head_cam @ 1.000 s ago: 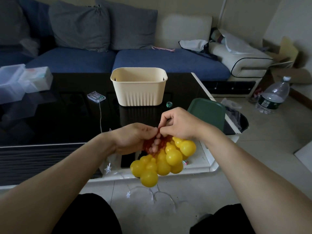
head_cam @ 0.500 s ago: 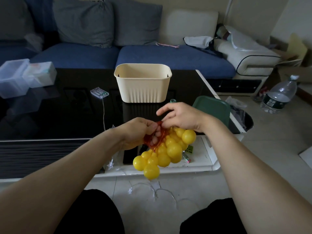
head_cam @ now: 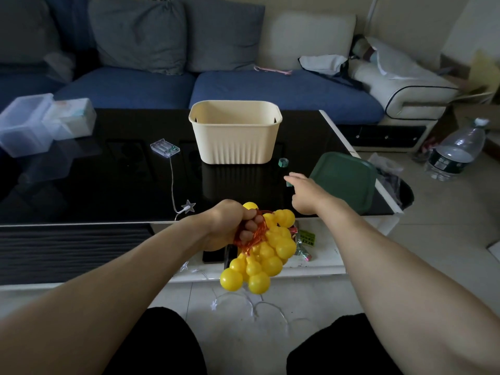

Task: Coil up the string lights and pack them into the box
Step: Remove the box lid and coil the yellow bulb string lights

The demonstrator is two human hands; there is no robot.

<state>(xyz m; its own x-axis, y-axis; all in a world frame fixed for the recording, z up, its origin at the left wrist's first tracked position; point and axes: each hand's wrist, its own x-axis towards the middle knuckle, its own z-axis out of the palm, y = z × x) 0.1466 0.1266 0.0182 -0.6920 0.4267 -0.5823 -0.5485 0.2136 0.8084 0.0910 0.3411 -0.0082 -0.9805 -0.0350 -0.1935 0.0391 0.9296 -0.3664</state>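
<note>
My left hand [head_cam: 230, 228] grips a coiled bunch of yellow gourd-shaped string lights [head_cam: 266, 255] by their red wire, over the near edge of the black table [head_cam: 108, 185]. My right hand [head_cam: 307, 194] is off the bunch and stretched forward over the table, fingers extended, its tips by a small green piece [head_cam: 288, 184]. The empty cream box [head_cam: 235, 136] stands at mid-table behind both hands. A second string has a clear battery case [head_cam: 165, 148], a white wire and a star light [head_cam: 188, 206]; it trails off the table to the floor.
A small green tape roll [head_cam: 283, 162] lies right of the box. A dark green lid [head_cam: 345, 180] rests on the table's right corner. Clear plastic containers [head_cam: 40, 123] stand at far left. Snack wrappers [head_cam: 304, 243] lie on the lower white shelf. A water bottle [head_cam: 457, 151] stands on the floor.
My right hand has let go of the bunch and reached forward and right over the table. My left hand now holds the coiled lights alone, a little lower.
</note>
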